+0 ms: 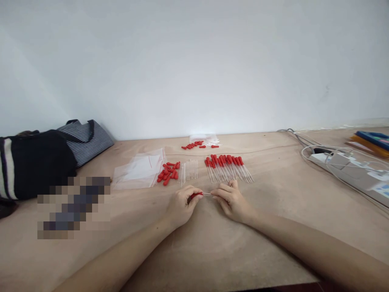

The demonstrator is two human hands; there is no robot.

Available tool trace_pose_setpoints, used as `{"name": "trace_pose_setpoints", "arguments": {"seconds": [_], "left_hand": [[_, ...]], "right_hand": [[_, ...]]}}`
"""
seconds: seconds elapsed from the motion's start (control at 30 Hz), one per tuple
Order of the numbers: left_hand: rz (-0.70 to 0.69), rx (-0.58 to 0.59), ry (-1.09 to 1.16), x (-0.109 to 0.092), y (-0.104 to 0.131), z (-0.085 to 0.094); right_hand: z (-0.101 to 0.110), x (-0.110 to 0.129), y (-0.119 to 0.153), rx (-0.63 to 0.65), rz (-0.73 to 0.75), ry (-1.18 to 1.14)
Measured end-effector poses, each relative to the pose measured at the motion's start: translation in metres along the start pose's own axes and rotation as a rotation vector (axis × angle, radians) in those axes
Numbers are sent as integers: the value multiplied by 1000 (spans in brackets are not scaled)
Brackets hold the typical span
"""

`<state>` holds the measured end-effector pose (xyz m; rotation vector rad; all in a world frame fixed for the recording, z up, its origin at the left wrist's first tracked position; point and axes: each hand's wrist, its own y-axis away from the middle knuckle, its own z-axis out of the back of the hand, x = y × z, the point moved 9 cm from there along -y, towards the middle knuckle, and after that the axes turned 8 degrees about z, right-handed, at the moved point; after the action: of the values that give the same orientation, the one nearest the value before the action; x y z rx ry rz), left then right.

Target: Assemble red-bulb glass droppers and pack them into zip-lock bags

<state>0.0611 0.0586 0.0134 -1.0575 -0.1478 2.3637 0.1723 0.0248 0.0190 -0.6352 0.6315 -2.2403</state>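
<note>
My left hand [183, 204] pinches a red rubber bulb [197, 194] near the middle of the table. From the bulb's mouth a thin clear dropper tube [207, 194] runs across to my right hand [230, 201], whose fingers close on its other end. Just beyond my left hand lie a heap of loose red bulbs [169, 173] and a row of bare clear tubes [188, 170]. Past my right hand, droppers with red bulbs on their tubes [227, 167] lie side by side, bulbs away from me.
Clear zip bags [138, 169] lie to the left. More red bulbs [193, 145] sit near the wall beside another bag [206, 139]. A dark bag [36, 162] and a striped bag [88, 142] are far left. At right are a power strip [349, 172], cables and stacked items [372, 142].
</note>
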Motion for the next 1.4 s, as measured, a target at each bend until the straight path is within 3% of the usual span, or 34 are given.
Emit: {"name": "trace_pose_setpoints", "arguments": {"seconds": [0.3,0.7,1.07,1.4], "left_hand": [[-97,21,-130,-10,4,-4],[-229,-86,-178,-26,9,3],[-297,-77,-207,-33,14,1],[-203,-56,-178,-18,3,4]], "right_hand": [[5,12,-5,21,174,183],[-3,4,-6,78,17,-35],[-15,0,-13,228,-71,-182],[-13,-9,-16,216,-205,-279]]}}
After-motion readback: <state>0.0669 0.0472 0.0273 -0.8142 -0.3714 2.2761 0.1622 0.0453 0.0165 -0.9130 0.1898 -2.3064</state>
